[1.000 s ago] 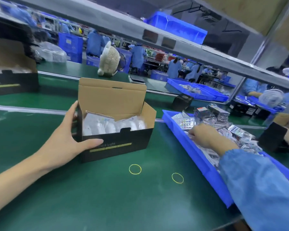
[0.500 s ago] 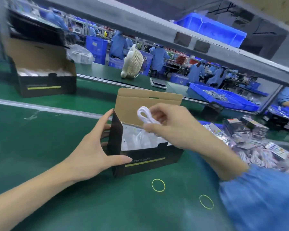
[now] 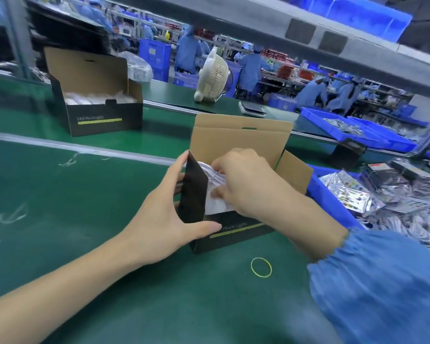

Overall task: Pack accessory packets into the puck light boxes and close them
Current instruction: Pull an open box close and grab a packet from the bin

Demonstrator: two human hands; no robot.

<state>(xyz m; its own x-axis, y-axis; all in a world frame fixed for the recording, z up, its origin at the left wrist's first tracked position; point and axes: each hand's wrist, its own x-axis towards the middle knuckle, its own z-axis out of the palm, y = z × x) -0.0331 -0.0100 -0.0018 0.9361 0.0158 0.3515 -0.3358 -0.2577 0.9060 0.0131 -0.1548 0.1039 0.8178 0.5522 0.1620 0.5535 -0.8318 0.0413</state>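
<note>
A black puck light box (image 3: pixel 236 232) with a brown cardboard lid standing open sits in the middle of the green belt. My left hand (image 3: pixel 164 214) grips its left end, thumb across the front face and fingers behind the side flap. My right hand (image 3: pixel 246 184) reaches into the box from above and pinches a white coiled cable packet (image 3: pixel 214 177), pushing it down onto the white bagged lights inside. A second open black box (image 3: pixel 102 120) with white contents stands further back on the left.
A blue bin (image 3: pixel 333 202) of accessory packets and silvery bags lies to the right of the box. A yellow rubber band (image 3: pixel 261 267) lies on the belt in front. A white fan (image 3: pixel 212 75) and more blue bins (image 3: pixel 372 135) stand behind.
My right hand left the blue bin with a white cable packet, carried it over the box, and now pushes it down inside. My left hand kept its hold on the box.
</note>
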